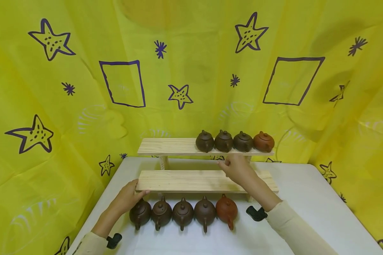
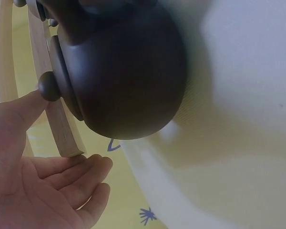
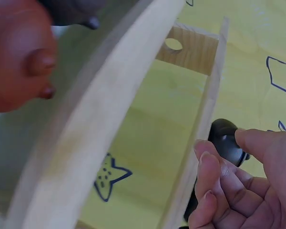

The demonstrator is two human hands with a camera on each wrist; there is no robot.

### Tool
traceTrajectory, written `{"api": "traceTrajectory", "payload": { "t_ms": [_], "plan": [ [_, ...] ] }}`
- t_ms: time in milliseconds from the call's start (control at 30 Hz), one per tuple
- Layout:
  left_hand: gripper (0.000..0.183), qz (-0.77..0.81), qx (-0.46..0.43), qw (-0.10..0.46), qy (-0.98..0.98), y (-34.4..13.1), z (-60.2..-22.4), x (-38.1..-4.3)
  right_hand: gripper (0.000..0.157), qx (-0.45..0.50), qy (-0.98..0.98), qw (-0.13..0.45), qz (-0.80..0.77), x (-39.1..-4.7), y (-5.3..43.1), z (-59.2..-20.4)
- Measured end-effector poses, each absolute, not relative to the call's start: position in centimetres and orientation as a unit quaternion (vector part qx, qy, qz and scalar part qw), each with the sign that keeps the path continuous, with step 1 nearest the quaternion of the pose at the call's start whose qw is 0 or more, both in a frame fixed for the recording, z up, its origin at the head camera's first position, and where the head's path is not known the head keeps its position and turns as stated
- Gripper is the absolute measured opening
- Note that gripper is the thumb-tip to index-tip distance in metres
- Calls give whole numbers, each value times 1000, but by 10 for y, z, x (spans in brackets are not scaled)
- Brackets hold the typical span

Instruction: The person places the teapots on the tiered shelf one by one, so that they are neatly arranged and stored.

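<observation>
My left hand point(image 1: 127, 196) grips the left end of the lower wooden shelf point(image 1: 191, 180), thumb along the front edge and fingers at the end. In the left wrist view, a dark brown teapot point(image 2: 133, 71) stands close beside that hand point(image 2: 43, 181). My right hand point(image 1: 239, 171) hovers over the lower shelf, just before the upper shelf's front edge, fingers partly bent and holding nothing. Above it on the upper shelf point(image 1: 169, 146) sit three dark brown teapots point(image 1: 223, 141) and a reddish-brown teapot point(image 1: 264, 141). In the right wrist view, a dark teapot point(image 3: 225, 138) shows behind the thumb.
On the white table point(image 1: 166, 244), in front of the lower shelf, stand several dark brown teapots point(image 1: 183, 212) in a row with a reddish-brown teapot point(image 1: 226, 209) at its right end. Yellow patterned cloth point(image 1: 204, 113) hangs behind and at both sides.
</observation>
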State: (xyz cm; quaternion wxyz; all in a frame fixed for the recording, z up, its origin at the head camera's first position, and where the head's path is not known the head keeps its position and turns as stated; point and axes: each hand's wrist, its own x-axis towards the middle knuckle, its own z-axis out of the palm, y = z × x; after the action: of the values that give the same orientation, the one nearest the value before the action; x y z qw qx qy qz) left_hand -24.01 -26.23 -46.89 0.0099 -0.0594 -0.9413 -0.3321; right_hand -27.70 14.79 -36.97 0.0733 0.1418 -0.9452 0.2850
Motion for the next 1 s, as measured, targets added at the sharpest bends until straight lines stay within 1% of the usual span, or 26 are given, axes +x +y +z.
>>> {"api": "traceTrajectory", "payload": {
  "t_ms": [333, 400, 467, 600, 700, 833, 1000],
  "plan": [
    [74, -331, -67, 18, -941, -261, -468, -242, 43, 129, -956, 45, 260, -225, 182, -405],
    [75, -329, -68, 16, -942, -261, -467, -242, 44, 133, -955, 37, 262, -214, 185, -415],
    [75, -328, -67, 14, -942, -260, -466, -241, 44, 151, -951, 44, 264, -205, 189, -426],
    [76, -333, -63, 6, -941, -260, -467, -240, 44, 182, -941, 27, 283, -188, 192, -449],
    [75, -334, -62, 7, -941, -261, -467, -239, 43, 194, -937, 7, 290, -177, 190, -467],
    [75, -330, -62, 11, -942, -261, -467, -239, 41, 212, -935, 18, 283, -168, 189, -488],
    [74, -328, -62, 14, -942, -260, -468, -239, 37, 215, -933, 20, 288, -162, 191, -497]
  ]
}}
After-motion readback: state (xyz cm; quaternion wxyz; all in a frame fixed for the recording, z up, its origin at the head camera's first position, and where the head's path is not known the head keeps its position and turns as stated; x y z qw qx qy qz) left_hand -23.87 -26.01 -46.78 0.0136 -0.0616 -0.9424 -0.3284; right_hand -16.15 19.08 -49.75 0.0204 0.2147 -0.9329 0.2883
